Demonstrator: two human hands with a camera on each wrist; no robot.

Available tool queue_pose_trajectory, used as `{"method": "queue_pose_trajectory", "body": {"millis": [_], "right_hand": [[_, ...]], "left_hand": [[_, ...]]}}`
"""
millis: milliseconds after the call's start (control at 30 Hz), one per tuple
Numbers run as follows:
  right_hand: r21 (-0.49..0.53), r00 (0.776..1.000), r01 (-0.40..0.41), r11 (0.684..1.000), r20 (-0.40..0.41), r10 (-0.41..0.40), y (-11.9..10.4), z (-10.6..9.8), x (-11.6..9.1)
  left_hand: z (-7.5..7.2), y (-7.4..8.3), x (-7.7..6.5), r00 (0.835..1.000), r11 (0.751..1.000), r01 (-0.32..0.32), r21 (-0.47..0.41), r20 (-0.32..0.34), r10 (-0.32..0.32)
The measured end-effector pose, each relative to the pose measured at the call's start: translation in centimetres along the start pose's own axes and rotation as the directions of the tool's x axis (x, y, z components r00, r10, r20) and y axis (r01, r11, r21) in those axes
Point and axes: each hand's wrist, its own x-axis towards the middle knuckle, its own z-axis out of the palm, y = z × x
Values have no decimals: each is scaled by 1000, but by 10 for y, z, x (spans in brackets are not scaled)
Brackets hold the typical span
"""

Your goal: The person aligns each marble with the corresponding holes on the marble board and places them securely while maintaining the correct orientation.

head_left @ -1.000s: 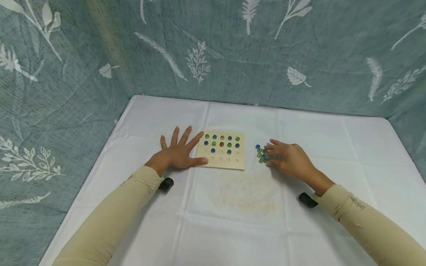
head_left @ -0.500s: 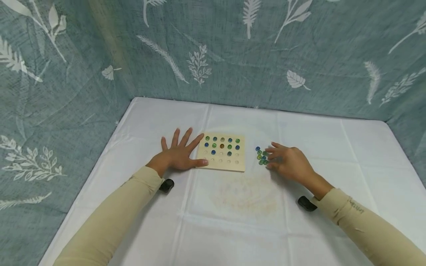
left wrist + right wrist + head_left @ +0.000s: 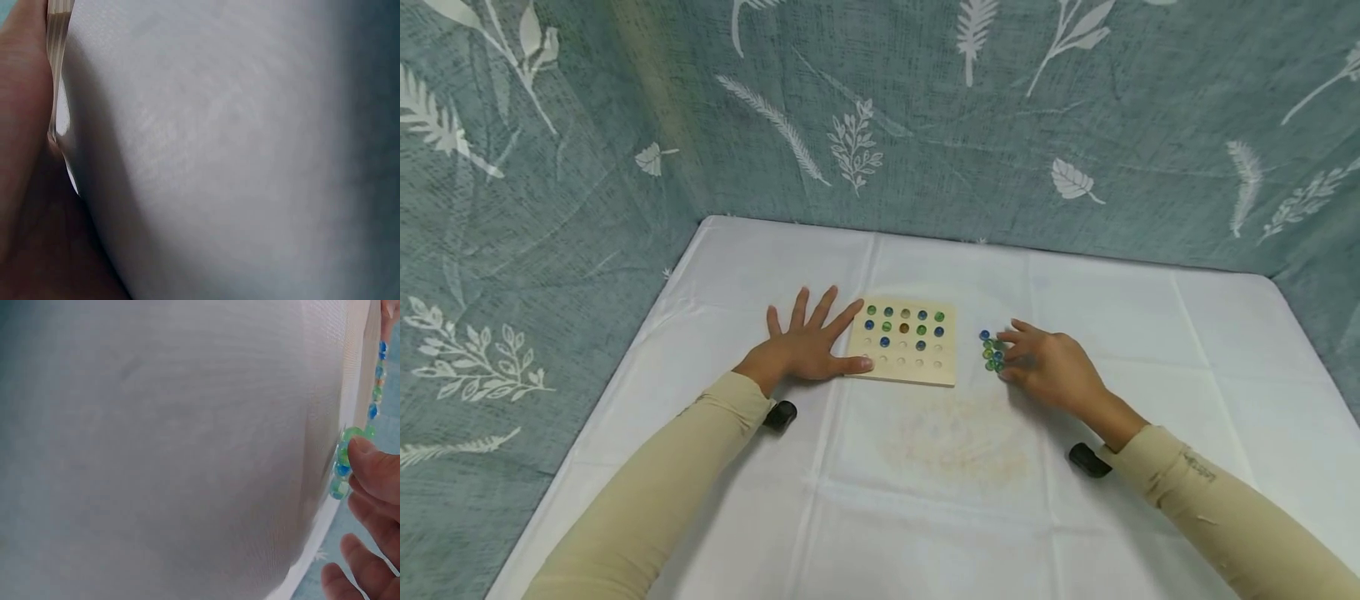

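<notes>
My left hand (image 3: 805,348) lies spread on the white cloth, its thumb over the near left corner of a pale wooden board (image 3: 917,375) and its forefinger at the far left corner. Glass marbles fill the board's two far rows, with an amber marble (image 3: 904,328) among blue and green ones. Two blue marbles sit in the third row; other hollows there are bare. My right hand (image 3: 1052,367) is at a small cluster of loose marbles (image 3: 988,354), thumb and forefinger apart around its right side. In the right wrist view the thumb overlaps a green marble (image 3: 353,433).
White cloth (image 3: 925,533) covers the table, with faint brownish stains in front of the board. A leaf-patterned teal curtain (image 3: 940,150) hangs behind and at the left. Black wrist devices (image 3: 1088,460) sit under both sleeves.
The right thumb and fingers have shifted slightly at the loose marbles. My left hand keeps its place on the board. The head view has drifted a little.
</notes>
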Motion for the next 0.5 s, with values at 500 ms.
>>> {"method": "queue_pose_trajectory", "body": {"millis": [500], "right_hand": [[-34, 999, 2, 999, 48, 0, -4, 2, 6]], "left_hand": [[5, -5, 8, 1000, 1000, 12, 22, 1, -12]]}}
